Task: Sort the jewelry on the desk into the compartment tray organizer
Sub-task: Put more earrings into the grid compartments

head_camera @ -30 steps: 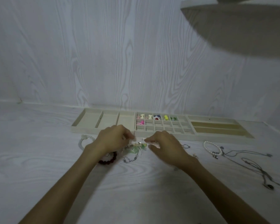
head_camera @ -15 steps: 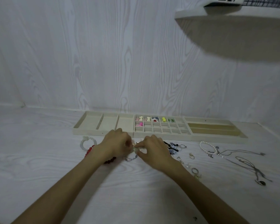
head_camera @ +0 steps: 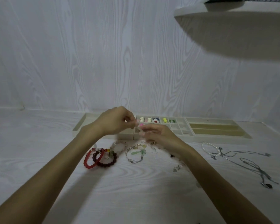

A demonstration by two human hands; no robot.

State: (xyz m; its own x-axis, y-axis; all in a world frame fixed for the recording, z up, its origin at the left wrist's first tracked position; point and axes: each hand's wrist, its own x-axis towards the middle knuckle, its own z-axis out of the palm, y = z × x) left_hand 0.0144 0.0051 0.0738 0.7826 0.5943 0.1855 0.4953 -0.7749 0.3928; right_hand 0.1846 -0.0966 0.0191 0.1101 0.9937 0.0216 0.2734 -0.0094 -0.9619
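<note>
Both hands meet at the centre of the frame, raised just in front of the tray (head_camera: 217,137). The left hand (head_camera: 113,122) and right hand (head_camera: 158,134) each pinch a small pale piece (head_camera: 138,128) between curled fingers; it is too blurred to tell its kind or which way it points. Below them on the surface (head_camera: 39,151) lie red bead bracelets (head_camera: 100,158), a chain bracelet (head_camera: 135,154), and, at right, a pearl bracelet (head_camera: 208,148).

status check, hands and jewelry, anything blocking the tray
Left hand and right hand raised, both pinching one small pale piece. Red bead bracelets and chain necklaces on desk, unsorted. Tray organizer unobstructed.
</note>
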